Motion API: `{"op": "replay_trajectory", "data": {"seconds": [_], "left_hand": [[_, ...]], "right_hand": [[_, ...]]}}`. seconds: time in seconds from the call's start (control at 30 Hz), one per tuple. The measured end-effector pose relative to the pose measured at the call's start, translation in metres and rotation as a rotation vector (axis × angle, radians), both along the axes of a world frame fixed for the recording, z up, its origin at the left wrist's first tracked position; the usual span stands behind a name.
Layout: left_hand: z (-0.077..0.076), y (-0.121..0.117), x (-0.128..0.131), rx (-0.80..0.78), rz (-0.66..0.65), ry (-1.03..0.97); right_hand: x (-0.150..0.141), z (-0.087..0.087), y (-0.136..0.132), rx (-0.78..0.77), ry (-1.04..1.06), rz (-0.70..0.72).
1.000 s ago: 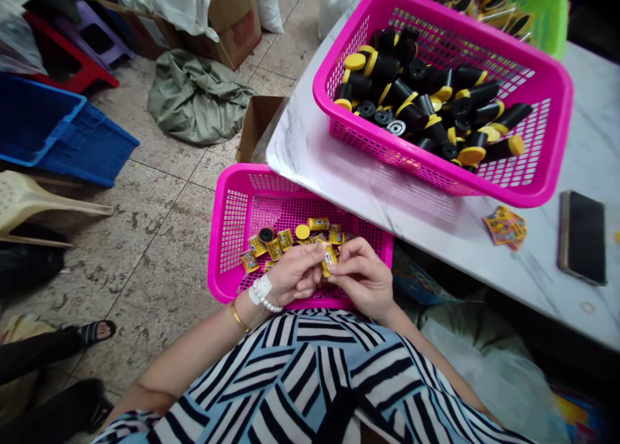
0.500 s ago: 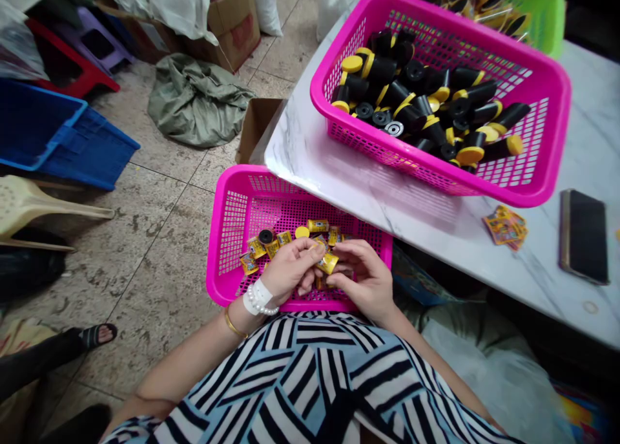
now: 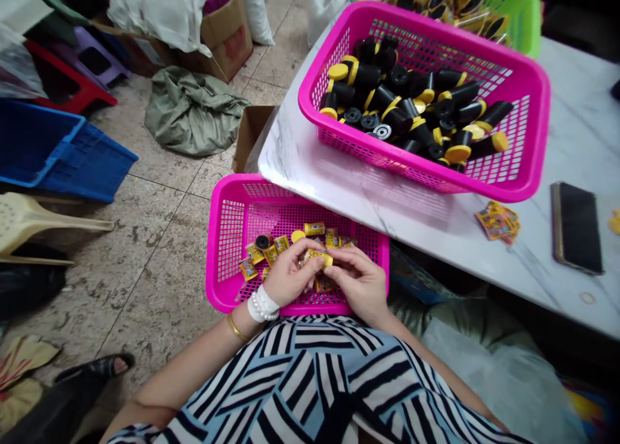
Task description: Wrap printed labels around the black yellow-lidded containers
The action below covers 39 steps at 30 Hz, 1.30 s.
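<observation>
Your left hand (image 3: 285,276) and right hand (image 3: 361,285) meet over the lower pink basket (image 3: 212,250), a rectangular tub of glossy plastic with a square-holed mesh. The fingers of both are closed on one small yellow cylinder (image 3: 320,256), printed and slightly shiny, lying nearly level between them, your left at one end and your right at the other. Beneath, you have more stubby yellow rolls (image 3: 314,229) with printed wraps, heaped loosely, plus a round black end with a central hole (image 3: 262,242) facing up. Your left wrist carries a string of round pearly beads (image 3: 264,311) and a smooth gold bangle (image 3: 237,329).

The marble-patterned table (image 3: 363,201) partly covers your basket's far edge. On it, the upper pink basket (image 3: 542,114) holds smooth black tubes (image 3: 380,98) with flat yellow discs at their ends; nearby are glossy printed cutouts (image 3: 498,222) and a flat dark phone (image 3: 577,227).
</observation>
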<state>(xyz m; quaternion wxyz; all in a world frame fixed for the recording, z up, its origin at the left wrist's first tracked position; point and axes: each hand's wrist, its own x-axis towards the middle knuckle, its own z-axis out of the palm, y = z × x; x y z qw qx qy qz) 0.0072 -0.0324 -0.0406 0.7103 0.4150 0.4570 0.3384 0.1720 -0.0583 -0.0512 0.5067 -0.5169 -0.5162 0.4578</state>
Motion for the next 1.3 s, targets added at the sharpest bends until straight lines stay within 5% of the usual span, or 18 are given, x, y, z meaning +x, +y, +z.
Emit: {"op": "replay_trajectory", "data": {"seconds": [0.13,0.27,0.4,0.5,0.87,1.03,1.3], "left_hand": [[0.003,-0.003,0.002,0.087,0.023,0.067],[0.008,-0.003,0.004,0.262,0.112,0.143],[0.005,-0.004,0.0,0.075,0.01,0.006],[0.001,-0.005,0.0,-0.053,0.06,-0.012],[-0.002,-0.011,0.012,-0.141,0.172,-0.03],[-0.001,-0.011,0.005,-0.172,0.09,-0.079],[-0.015,-0.013,-0.008,-0.206,0.022,-0.01]], "right_hand": [[0.0,0.002,-0.001,0.127,-0.082,0.013],[0.0,0.001,0.003,0.053,-0.023,-0.011],[0.005,0.0,0.008,-0.011,0.001,0.019],[0.006,0.0,0.008,-0.021,0.018,0.067],[0.003,-0.001,0.01,-0.024,-0.11,0.041],[0.006,0.013,0.015,0.109,-0.148,0.179],[-0.006,0.013,0.022,0.258,-0.219,0.11]]}}
